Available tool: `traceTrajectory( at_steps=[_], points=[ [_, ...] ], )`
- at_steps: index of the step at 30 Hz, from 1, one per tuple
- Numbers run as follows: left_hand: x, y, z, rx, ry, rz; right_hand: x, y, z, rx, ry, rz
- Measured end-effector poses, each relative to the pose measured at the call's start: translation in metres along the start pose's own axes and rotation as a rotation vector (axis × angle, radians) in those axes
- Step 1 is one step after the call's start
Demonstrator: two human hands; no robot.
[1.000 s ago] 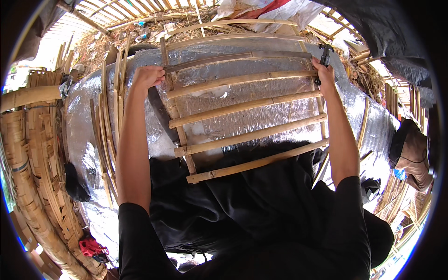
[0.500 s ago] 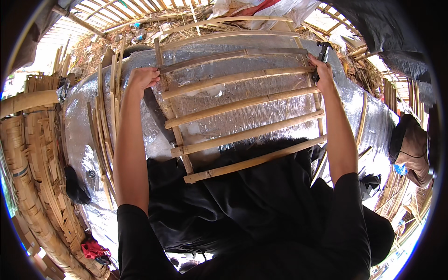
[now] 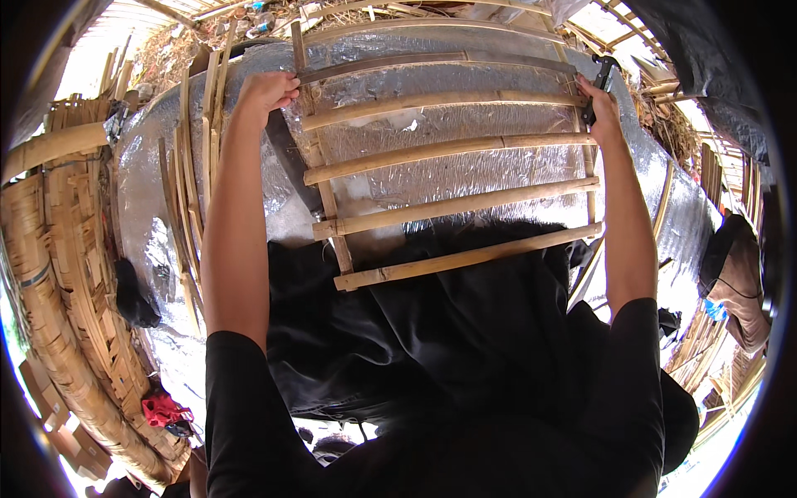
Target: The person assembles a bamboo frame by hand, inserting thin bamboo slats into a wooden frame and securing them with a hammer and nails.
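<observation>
A ladder-like bamboo frame [image 3: 448, 155] of several crosswise slats on two side strips leans across my lap. My left hand [image 3: 270, 90] is closed on the left end of a darker slat [image 3: 382, 65] near its far side. At that slat's right end, my right hand [image 3: 604, 109] is wrapped round the handle of a black hammer [image 3: 604, 70], thumb against the frame. Beneath the left side strip lies a dark flat strip [image 3: 292, 158], partly hidden. Black cloth [image 3: 415, 332] covers my lap under the nearest slat.
Shiny silver sheeting [image 3: 149, 199] spreads under the frame. Loose bamboo strips [image 3: 184, 166] lie at the left, beside woven bamboo bundles [image 3: 83, 307]. A red cloth [image 3: 164, 410] lies lower left. Dark plastic sheeting [image 3: 714, 58] hangs upper right; a person's leg [image 3: 739, 282] shows at right.
The whole view has shifted, so frame, hands and surroundings sit higher in the picture, the frame slightly further right. Both hands keep their places on the frame and hammer.
</observation>
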State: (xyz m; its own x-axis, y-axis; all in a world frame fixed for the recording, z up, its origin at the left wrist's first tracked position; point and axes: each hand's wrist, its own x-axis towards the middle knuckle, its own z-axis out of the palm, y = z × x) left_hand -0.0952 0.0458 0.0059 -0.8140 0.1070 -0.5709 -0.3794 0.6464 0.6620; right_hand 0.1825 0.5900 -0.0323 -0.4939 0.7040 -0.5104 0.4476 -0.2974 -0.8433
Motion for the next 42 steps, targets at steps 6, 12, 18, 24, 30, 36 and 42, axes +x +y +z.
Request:
traceTrajectory(
  at_steps=[6,12,18,24,30,36,42],
  points=[
    [-0.005,0.003,0.001,0.002,0.002,-0.003,-0.010,-0.004,0.004,0.033,-0.018,-0.046],
    [-0.003,0.002,0.000,0.023,-0.021,0.008,-0.008,-0.003,0.002,0.023,-0.022,-0.036],
    [-0.003,0.003,-0.001,0.007,-0.040,-0.007,-0.005,-0.002,0.002,0.018,-0.016,-0.039],
    [-0.006,0.005,-0.002,0.011,-0.053,0.000,-0.006,-0.002,0.001,0.008,-0.020,-0.047],
    [-0.007,0.004,-0.002,-0.007,-0.055,0.004,-0.009,-0.004,0.003,0.010,-0.006,-0.038],
    [-0.009,0.005,-0.003,0.006,-0.050,-0.004,-0.014,-0.005,0.005,0.008,0.001,-0.042],
    [-0.008,0.001,-0.001,-0.023,-0.021,0.041,-0.009,0.000,0.003,0.033,-0.035,-0.072]
  ],
)
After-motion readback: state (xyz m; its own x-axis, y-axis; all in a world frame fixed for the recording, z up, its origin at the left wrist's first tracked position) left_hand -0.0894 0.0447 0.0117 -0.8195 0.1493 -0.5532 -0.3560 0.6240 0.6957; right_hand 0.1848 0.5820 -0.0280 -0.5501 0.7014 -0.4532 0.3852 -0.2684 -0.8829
